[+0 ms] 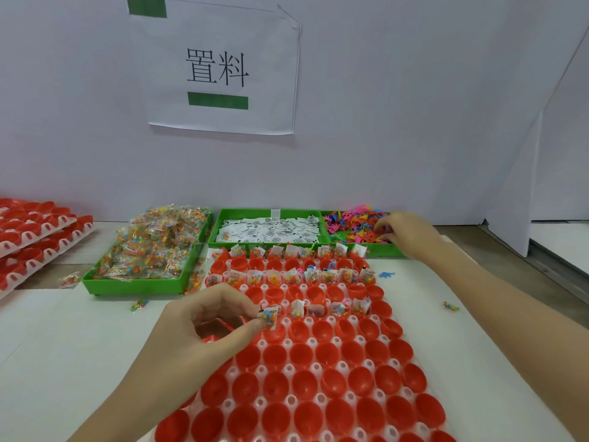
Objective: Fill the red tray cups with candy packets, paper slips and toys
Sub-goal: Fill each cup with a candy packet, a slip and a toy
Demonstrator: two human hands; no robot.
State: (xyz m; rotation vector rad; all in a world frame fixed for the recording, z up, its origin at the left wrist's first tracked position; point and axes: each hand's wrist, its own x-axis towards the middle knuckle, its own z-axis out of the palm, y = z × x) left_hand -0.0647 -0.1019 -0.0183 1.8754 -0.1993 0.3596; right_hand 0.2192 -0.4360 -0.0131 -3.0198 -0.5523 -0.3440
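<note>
1. A white desk (63, 330) stands against a pale partition wall, where a paper sign (220, 65) with two printed characters and green bars is taped up.
2. A stack of red cup trays (35, 231) sits at the desk's far left.
3. Three green bins line the back: the left bin (134, 287) is heaped with candy packets (156, 244), the middle bin (223, 218) holds white paper slips (271, 231), and the right bin (387, 250) holds small colourful toys (350, 224).
4. The red tray (318, 378) lies in front of the bins; its far rows of cups hold packets and slips, while the near rows are bare.
5. The left hand (204, 327) pinches a candy packet (270, 315) between thumb and forefinger over a cup at the tray's left side.
6. The right hand (404, 231) reaches into the toys, fingers curled; whether it grips one I cannot tell.
7. Stray packets and a blue toy (386, 275) lie loose on the desk.
</note>
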